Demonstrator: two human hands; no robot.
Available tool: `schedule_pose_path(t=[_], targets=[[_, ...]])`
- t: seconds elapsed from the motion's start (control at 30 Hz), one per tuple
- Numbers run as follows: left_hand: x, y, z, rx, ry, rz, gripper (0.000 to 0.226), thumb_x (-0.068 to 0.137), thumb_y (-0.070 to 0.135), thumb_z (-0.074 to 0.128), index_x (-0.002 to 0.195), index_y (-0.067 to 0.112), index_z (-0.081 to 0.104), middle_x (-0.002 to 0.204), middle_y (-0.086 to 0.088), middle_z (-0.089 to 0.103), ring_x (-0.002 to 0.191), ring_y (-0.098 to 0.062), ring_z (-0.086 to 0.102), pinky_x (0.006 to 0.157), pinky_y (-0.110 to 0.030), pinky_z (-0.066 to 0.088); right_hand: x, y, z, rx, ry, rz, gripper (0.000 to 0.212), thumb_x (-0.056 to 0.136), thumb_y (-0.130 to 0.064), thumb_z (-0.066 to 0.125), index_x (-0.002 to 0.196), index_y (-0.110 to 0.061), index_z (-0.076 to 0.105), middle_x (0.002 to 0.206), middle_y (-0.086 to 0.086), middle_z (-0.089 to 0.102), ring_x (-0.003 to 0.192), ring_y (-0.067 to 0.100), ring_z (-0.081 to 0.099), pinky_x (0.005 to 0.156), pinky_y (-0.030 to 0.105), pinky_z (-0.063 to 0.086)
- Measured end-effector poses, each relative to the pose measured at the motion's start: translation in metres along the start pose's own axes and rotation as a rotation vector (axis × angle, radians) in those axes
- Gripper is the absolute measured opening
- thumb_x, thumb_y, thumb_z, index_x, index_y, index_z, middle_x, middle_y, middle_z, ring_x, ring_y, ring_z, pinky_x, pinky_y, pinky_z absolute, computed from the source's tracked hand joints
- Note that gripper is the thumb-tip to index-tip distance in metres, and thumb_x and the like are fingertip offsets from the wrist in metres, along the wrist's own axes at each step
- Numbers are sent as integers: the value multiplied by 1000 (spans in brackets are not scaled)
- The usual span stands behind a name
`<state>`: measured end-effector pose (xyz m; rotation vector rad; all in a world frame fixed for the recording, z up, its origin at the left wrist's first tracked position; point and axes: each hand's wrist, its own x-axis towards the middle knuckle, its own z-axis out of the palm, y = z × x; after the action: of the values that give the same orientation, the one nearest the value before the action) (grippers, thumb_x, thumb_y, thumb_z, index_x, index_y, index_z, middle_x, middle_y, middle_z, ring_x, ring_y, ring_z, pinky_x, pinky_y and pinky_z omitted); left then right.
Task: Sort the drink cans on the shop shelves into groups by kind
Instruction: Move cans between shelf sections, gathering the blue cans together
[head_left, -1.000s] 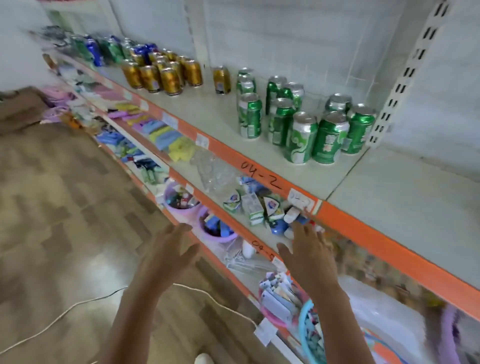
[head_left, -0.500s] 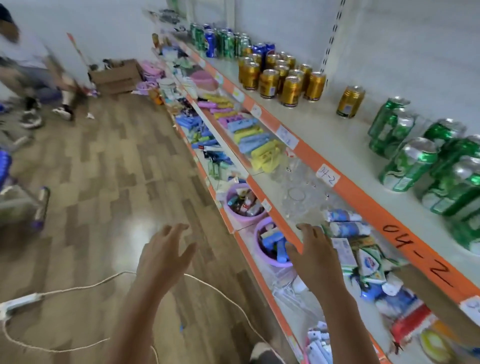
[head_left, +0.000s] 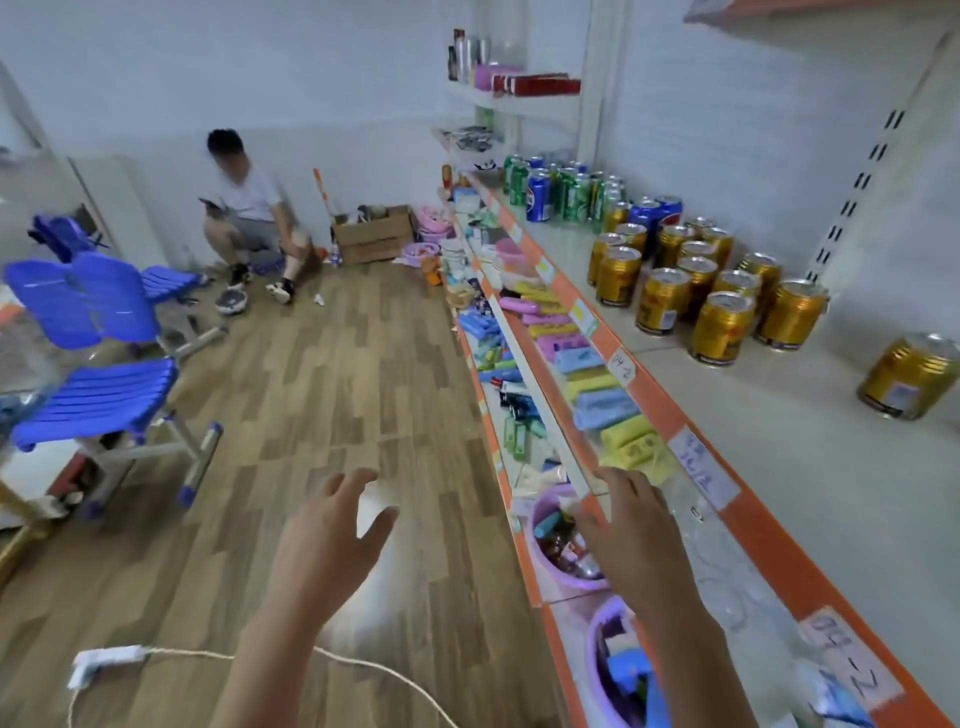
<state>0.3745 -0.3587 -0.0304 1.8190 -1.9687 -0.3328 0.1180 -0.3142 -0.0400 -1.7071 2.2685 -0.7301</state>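
Observation:
Several gold cans (head_left: 723, 327) stand grouped on the white top shelf (head_left: 779, 447), and one gold can (head_left: 910, 375) stands apart at the right. Farther back, green cans (head_left: 575, 196) and blue cans (head_left: 538, 195) are mixed together. My left hand (head_left: 332, 540) hovers over the floor with its fingers spread, holding nothing. In front of the lower shelves, below the cans, my right hand (head_left: 631, 535) is likewise spread and holds nothing.
Lower shelves hold coloured packets (head_left: 605, 408) and purple tubs (head_left: 553, 564) of small goods. Blue chairs (head_left: 98, 389) stand at the left. A person (head_left: 249, 218) crouches by the far wall beside a cardboard box (head_left: 374, 234). A white cable (head_left: 363, 670) crosses the wooden floor.
My view has swung left along the shelf: the green cans at the right have left the frame and the gold group is now near. Both hands stay spread and empty.

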Motion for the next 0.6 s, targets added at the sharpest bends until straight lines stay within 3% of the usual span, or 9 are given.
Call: schedule_pose_path(t=[0.17, 0.4, 0.6], targets=[[46, 44, 35, -29, -47, 105, 45, 87, 41, 59, 129, 27, 49, 122, 5, 56, 112, -18, 54, 87, -33, 44, 52, 17, -16, 20, 64, 16, 46, 92, -33, 54, 132, -16, 43, 131, 2, 48, 120, 18, 44, 92, 27, 37], [104, 60, 59, -42, -86, 108, 46, 87, 39, 60, 129, 22, 50, 121, 1, 56, 112, -19, 54, 92, -37, 44, 105, 28, -20, -39, -13, 67, 46, 93, -37, 49, 134, -19, 38, 138, 0, 41, 126, 17, 37, 98, 29, 36], [171, 74, 88, -99, -135, 211, 44, 87, 36, 61, 128, 20, 53, 120, -1, 58, 108, -19, 56, 87, -30, 43, 147, 29, 0, -95, -55, 142, 50, 94, -39, 47, 138, -22, 34, 140, 1, 36, 127, 17, 36, 101, 29, 39]])
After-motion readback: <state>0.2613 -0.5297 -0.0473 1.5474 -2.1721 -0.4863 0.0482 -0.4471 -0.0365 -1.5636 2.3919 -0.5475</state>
